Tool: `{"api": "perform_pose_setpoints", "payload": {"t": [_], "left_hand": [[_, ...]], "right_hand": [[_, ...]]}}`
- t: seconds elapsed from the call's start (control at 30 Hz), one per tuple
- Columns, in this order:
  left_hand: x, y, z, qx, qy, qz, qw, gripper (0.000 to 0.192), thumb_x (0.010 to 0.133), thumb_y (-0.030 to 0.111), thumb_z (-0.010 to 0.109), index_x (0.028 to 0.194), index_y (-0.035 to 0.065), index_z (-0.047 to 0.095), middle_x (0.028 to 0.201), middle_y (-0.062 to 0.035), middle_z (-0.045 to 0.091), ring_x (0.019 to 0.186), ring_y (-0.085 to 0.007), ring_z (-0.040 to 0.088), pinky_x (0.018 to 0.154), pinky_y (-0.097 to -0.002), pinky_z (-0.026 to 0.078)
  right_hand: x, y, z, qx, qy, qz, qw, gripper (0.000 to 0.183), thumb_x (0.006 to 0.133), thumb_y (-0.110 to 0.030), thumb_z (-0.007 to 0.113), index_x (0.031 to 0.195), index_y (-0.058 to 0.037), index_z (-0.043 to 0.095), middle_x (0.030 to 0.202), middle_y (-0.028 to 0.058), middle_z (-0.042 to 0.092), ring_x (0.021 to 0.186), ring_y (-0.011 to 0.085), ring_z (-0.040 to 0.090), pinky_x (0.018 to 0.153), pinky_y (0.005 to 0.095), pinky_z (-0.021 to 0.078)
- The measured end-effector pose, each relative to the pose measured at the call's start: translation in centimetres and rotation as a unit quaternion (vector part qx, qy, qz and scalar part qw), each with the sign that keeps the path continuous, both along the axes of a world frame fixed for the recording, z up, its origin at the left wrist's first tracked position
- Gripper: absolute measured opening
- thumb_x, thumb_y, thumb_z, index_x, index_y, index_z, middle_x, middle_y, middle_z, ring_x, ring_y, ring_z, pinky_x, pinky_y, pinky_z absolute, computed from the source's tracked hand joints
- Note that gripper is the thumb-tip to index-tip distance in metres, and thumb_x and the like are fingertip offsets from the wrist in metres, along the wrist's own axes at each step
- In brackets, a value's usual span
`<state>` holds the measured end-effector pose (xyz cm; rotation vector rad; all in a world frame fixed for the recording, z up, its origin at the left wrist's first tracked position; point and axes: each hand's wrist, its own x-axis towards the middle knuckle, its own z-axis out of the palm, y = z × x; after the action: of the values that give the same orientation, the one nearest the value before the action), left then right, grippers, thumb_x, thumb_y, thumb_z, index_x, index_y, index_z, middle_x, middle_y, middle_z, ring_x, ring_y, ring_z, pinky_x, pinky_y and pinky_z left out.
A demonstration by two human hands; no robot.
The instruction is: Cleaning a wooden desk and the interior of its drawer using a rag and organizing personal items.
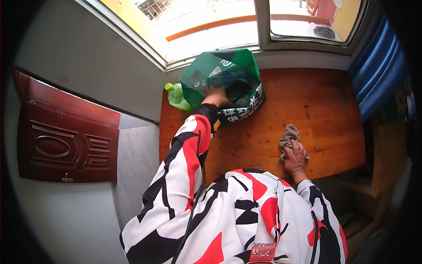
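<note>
My left hand [216, 95] reaches into the mouth of a green shopping bag [227, 62] that bears white writing. Its fingers are partly lost in the bag, so whether they grasp something is unclear. Dark and bluish things show inside, too dim to name. Under my right hand [296, 158] lies a crumpled grey-brown cloth [290, 133], pressed on the wooden tabletop [240, 145], with my fingers over it. A light-green plastic bottle [178, 97] with a yellow-green cap leans against the bag's left side.
Beyond the table's far edge is a window [263, 46] with a metal frame. A blue curtain [379, 72] hangs at the right, above wooden shelving [379, 165]. To the left are a grey wall [99, 59] and a dark red panelled door [69, 142].
</note>
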<state>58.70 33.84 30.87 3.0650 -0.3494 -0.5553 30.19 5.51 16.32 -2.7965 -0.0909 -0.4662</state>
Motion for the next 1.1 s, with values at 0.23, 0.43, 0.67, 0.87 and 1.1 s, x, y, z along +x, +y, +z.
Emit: {"api": "perform_pose_setpoints", "payload": {"t": [0.23, 0.43, 0.67, 0.87, 1.1], "left_hand": [[-0.5, 2.4, 1.1, -0.255, -0.095, 0.003, 0.962, 0.071, 0.056, 0.039, 0.073, 0.114, 0.0023, 0.057, 0.108, -0.0207, 0.062, 0.106, -0.0382, 0.056, 0.094, -0.0418, 0.043], [-6.7, 7.7, 9.7, -0.435, -0.094, 0.047, 0.894, 0.069, 0.065, 0.024, 0.070, 0.125, -0.0041, 0.050, 0.113, -0.0158, 0.060, 0.104, -0.0225, 0.058, 0.090, -0.0289, 0.044], [-19.7, 17.2, 7.3, -0.652, 0.133, 0.163, 0.728, 0.074, 0.069, 0.014, 0.072, 0.135, -0.0010, 0.042, 0.125, -0.0075, 0.050, 0.114, -0.0161, 0.050, 0.099, -0.0281, 0.037], [-26.0, 15.2, -4.5, -0.504, 0.011, 0.207, 0.839, 0.079, 0.065, 0.020, 0.074, 0.134, -0.0008, 0.042, 0.127, -0.0134, 0.051, 0.114, -0.0206, 0.051, 0.100, -0.0294, 0.037], [-26.9, 12.5, -8.5, -0.307, -0.139, 0.060, 0.940, 0.082, 0.061, 0.022, 0.073, 0.134, 0.0038, 0.040, 0.125, -0.0190, 0.049, 0.121, -0.0343, 0.042, 0.108, -0.0444, 0.026]], "right_hand": [[0.0, 0.5, 0.1, 0.000, 0.010, 0.018, 1.000, 0.044, 0.066, -0.005, 0.060, 0.108, -0.0190, 0.059, 0.139, 0.0098, 0.038, 0.127, 0.0369, 0.033, 0.102, 0.0487, 0.0271], [0.1, 0.4, 0.0, 0.001, 0.010, 0.011, 1.000, 0.045, 0.064, -0.004, 0.059, 0.107, -0.0183, 0.059, 0.139, 0.0095, 0.039, 0.125, 0.0369, 0.035, 0.101, 0.0495, 0.0287], [0.2, 0.3, -0.2, -0.006, 0.032, 0.008, 0.999, 0.048, 0.063, -0.004, 0.060, 0.108, -0.0186, 0.059, 0.140, 0.0091, 0.038, 0.126, 0.0371, 0.034, 0.101, 0.0495, 0.0288], [0.0, 0.2, 0.0, -0.013, 0.028, 0.015, 0.999, 0.048, 0.064, -0.005, 0.059, 0.110, -0.0190, 0.059, 0.141, 0.0090, 0.037, 0.125, 0.0373, 0.034, 0.101, 0.0496, 0.0288], [0.1, 0.4, 0.0, -0.013, 0.026, 0.018, 0.999, 0.048, 0.064, -0.006, 0.058, 0.110, -0.0192, 0.058, 0.140, 0.0090, 0.038, 0.125, 0.0373, 0.034, 0.100, 0.0490, 0.0288]]}}
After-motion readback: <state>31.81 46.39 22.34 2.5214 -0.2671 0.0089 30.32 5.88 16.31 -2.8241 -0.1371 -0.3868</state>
